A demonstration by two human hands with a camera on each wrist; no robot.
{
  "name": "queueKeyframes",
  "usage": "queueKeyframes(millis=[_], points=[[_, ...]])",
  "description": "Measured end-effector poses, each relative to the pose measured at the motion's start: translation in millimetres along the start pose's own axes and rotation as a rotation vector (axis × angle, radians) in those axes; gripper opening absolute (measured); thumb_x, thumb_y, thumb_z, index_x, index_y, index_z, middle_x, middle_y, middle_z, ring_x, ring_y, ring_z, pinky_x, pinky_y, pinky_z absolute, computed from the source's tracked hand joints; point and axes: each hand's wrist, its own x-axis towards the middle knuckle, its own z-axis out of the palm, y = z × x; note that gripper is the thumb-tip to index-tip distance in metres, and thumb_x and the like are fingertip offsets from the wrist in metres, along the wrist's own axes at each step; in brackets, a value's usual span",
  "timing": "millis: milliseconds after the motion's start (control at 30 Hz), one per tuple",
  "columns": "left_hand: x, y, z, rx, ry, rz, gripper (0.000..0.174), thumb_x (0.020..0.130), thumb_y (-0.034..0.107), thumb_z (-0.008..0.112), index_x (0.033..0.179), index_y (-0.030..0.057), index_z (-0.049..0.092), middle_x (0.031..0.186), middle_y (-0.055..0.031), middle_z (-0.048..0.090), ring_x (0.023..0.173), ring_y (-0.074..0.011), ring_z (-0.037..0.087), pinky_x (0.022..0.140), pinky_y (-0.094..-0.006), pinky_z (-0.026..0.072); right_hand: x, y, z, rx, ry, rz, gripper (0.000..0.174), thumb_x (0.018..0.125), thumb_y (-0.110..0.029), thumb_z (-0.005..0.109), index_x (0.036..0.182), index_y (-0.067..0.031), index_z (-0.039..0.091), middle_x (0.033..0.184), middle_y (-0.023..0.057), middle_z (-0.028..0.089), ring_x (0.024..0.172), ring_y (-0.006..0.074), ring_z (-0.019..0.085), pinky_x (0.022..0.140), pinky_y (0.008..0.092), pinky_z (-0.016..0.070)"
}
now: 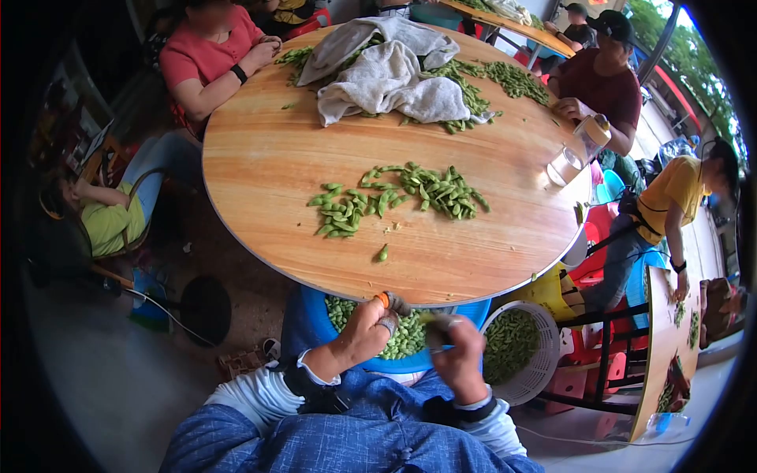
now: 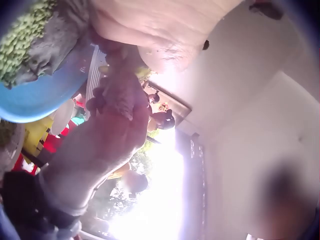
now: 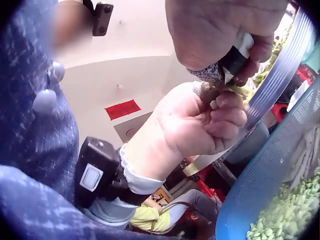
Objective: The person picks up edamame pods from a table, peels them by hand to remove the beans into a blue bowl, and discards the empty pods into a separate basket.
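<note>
Over a blue basin (image 1: 318, 309) holding shelled green beans (image 1: 406, 337), both hands work close together with curled fingers. My left hand (image 1: 363, 335), with grey and orange coverings on its digits, pinches a green pod, mostly hidden by fingers. My right hand (image 1: 460, 359) is blurred, a greenish piece (image 1: 426, 318) at its fingertips. In the right wrist view a yellow-green pod (image 3: 242, 90) shows between the left hand (image 3: 200, 122) and the right hand (image 3: 225, 35), which has dark and white coverings. The left wrist view shows the left hand (image 2: 160, 25) above the right hand (image 2: 110, 120).
The round wooden table (image 1: 268, 189) bears loose pods (image 1: 449, 193), a cloth (image 1: 386, 83) over more pods and a clear bottle (image 1: 566, 165). A white basket (image 1: 548, 339) of green pieces stands right of the basin. Several people sit or stand around.
</note>
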Motion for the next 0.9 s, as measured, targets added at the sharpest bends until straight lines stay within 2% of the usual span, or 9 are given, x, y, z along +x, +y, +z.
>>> queueKeyframes(millis=[33, 67, 100, 233, 400, 500, 567, 700, 900], points=[[0, 8, -3, 0.201, 0.029, 0.097, 0.016, 0.073, 0.000, 0.042, 0.084, 0.0022, 0.054, 0.072, -0.0104, 0.057, 0.068, -0.0191, 0.057, 0.062, -0.0268, 0.0430, -6, 10, -14, -0.038, 0.078, 0.085, 0.017, 0.065, 0.002, 0.062, 0.082, -0.0033, 0.060, 0.067, 0.0086, 0.056, 0.058, 0.0188, 0.054, 0.052, 0.0267, 0.0430], [3, 6, -9, 0.258, 0.065, 0.162, 0.018, 0.075, -0.001, 0.042, 0.090, -0.0010, 0.052, 0.069, -0.0054, 0.056, 0.060, -0.0130, 0.051, 0.057, -0.0256, 0.0421, -14, 24, -29, 0.034, 0.196, 0.300, 0.013, 0.072, 0.001, 0.058, 0.085, -0.0020, 0.060, 0.071, 0.0045, 0.057, 0.063, 0.0114, 0.053, 0.056, 0.0232, 0.0424], [9, 11, -15, 0.439, 0.132, 0.211, 0.016, 0.075, 0.001, 0.046, 0.090, 0.0000, 0.053, 0.072, -0.0105, 0.058, 0.062, -0.0185, 0.056, 0.057, -0.0287, 0.0436, -14, 31, -44, 0.237, 0.345, 0.477, 0.009, 0.078, -0.001, 0.054, 0.085, -0.0005, 0.059, 0.076, 0.0023, 0.058, 0.067, 0.0082, 0.051, 0.060, 0.0214, 0.0418], [47, 13, -31, 0.791, 0.272, 0.401, 0.017, 0.073, 0.012, 0.058, 0.086, 0.0015, 0.055, 0.072, -0.0202, 0.057, 0.068, -0.0328, 0.057, 0.059, -0.0372, 0.0448, -35, 60, -94, 0.522, 0.585, 0.832, 0.015, 0.081, -0.006, 0.053, 0.095, 0.0001, 0.055, 0.075, -0.0005, 0.055, 0.063, 0.0034, 0.047, 0.055, 0.0150, 0.0373], [72, -4, -39, 1.098, 0.165, 0.407, 0.017, 0.074, 0.015, 0.058, 0.083, 0.0004, 0.056, 0.067, -0.0209, 0.056, 0.063, -0.0324, 0.057, 0.055, -0.0394, 0.0429, -43, 55, -77, 0.501, 0.378, 0.730, 0.015, 0.080, -0.005, 0.054, 0.094, 0.0008, 0.056, 0.076, 0.0000, 0.056, 0.061, 0.0041, 0.047, 0.054, 0.0159, 0.0373], [67, -19, -38, 0.573, 0.167, 0.437, 0.013, 0.078, 0.015, 0.055, 0.079, 0.0025, 0.055, 0.059, -0.0124, 0.055, 0.050, -0.0198, 0.053, 0.045, -0.0312, 0.0386, -18, 24, -48, 0.505, 0.127, 0.650, 0.021, 0.080, -0.012, 0.055, 0.096, 0.0019, 0.056, 0.073, 0.0007, 0.056, 0.059, 0.0052, 0.046, 0.053, 0.0174, 0.0364], [53, 1, -31, 0.104, 0.000, 0.086, 0.011, 0.081, 0.013, 0.052, 0.080, 0.0028, 0.054, 0.060, -0.0062, 0.052, 0.049, -0.0148, 0.049, 0.044, -0.0266, 0.0369, 3, 1, -34, 0.662, -0.021, 0.652, 0.023, 0.080, -0.005, 0.056, 0.101, 0.0046, 0.054, 0.088, 0.0048, 0.058, 0.078, 0.0107, 0.054, 0.071, 0.0220, 0.0430], [24, 21, -22, -0.549, -0.299, -0.323, 0.012, 0.086, 0.014, 0.047, 0.082, 0.0050, 0.054, 0.060, 0.0012, 0.048, 0.046, -0.0042, 0.038, 0.039, -0.0172, 0.0276, 22, -10, -4, 0.964, -0.169, 0.659, 0.032, 0.080, -0.008, 0.056, 0.108, 0.0041, 0.048, 0.095, 0.0042, 0.057, 0.085, 0.0098, 0.052, 0.076, 0.0227, 0.0411], [12, 16, -12, -0.639, -0.314, -0.422, 0.009, 0.083, 0.015, 0.051, 0.077, 0.0072, 0.052, 0.056, -0.0015, 0.048, 0.042, -0.0057, 0.037, 0.037, -0.0180, 0.0244, 19, -7, 0, 1.083, -0.199, 0.697, 0.025, 0.081, -0.010, 0.055, 0.103, 0.0008, 0.052, 0.088, 0.0019, 0.059, 0.081, 0.0090, 0.053, 0.072, 0.0213, 0.0416]])
